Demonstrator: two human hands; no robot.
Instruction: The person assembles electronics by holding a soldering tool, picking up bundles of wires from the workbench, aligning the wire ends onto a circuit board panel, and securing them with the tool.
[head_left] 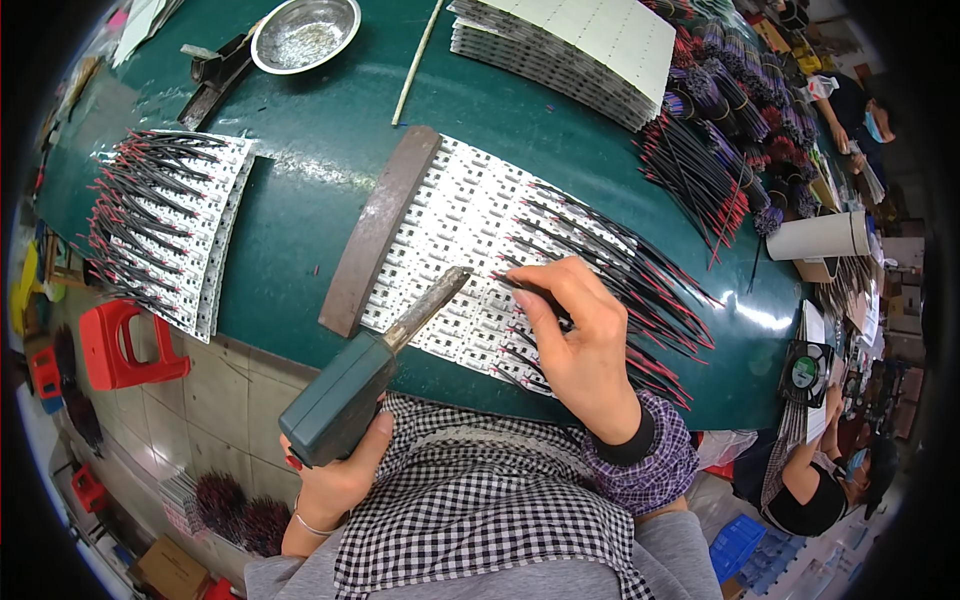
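My left hand [345, 480] is wrapped round the handle of a dark green soldering gun [342, 400]. Its metal tip [458, 276] points at a white circuit board panel [450, 220] lying on the table. Just right of the tip, my right hand [590, 350] pinches a thin black wire [538, 291] between thumb and forefinger, the wire's end low over the panel. Rows of black wires [630, 275] with red ends spread from the panel's right part. A brown bar [385, 230] lies across its left edge.
Wired panels [215, 225] lie at the left of the green table [290, 230]. A metal bowl [305, 35], a stick [418, 62] and stacked white panels [570, 50] stand at the back. Wire bundles [700, 170] and a small fan [806, 369] are right. Two people work beyond.
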